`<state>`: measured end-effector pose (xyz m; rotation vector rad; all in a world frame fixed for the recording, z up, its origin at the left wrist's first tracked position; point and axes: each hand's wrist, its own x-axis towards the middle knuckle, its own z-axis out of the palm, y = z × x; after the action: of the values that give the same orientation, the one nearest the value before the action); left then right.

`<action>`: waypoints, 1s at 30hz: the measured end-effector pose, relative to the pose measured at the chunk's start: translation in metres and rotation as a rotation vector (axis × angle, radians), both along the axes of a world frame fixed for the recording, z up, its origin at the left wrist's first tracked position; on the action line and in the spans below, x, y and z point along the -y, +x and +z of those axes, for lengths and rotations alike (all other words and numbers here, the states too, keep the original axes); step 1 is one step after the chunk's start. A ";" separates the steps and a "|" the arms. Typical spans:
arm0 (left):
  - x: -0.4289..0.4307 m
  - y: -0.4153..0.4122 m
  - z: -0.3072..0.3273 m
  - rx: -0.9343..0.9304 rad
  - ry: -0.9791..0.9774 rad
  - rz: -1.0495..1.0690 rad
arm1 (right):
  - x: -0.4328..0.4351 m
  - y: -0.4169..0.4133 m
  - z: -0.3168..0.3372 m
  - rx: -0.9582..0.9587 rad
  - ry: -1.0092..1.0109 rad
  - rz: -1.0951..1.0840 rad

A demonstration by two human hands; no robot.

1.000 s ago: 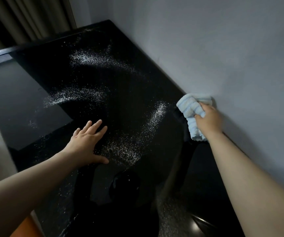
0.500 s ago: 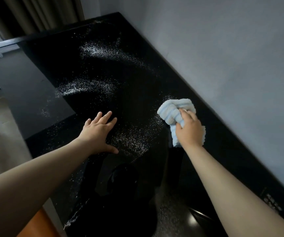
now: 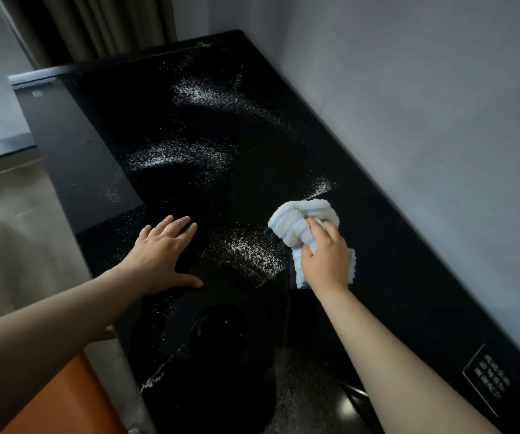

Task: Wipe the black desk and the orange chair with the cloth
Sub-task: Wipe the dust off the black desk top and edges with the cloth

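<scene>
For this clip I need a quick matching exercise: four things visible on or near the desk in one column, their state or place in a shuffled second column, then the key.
Column 1
1. left hand
2. right hand
3. cloth
4. orange chair

Column 2
A. light blue, bunched up on the desk top
B. only a corner shows, at the lower left edge of the view
C. fingers straight, palm flat on the black desk
D. grips the fabric beside a patch of white powder

Pairs: 1-C, 2-D, 3-A, 4-B
</scene>
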<state>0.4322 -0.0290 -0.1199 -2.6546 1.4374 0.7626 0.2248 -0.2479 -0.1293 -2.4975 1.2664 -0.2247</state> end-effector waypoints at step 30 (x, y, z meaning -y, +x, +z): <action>-0.069 0.003 0.011 -0.037 0.077 0.071 | -0.110 0.006 0.001 -0.027 0.052 0.045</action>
<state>0.4357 0.0401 -0.1085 -2.6598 1.3001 0.8591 0.2310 -0.1383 -0.1278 -2.4898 1.2095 -0.1468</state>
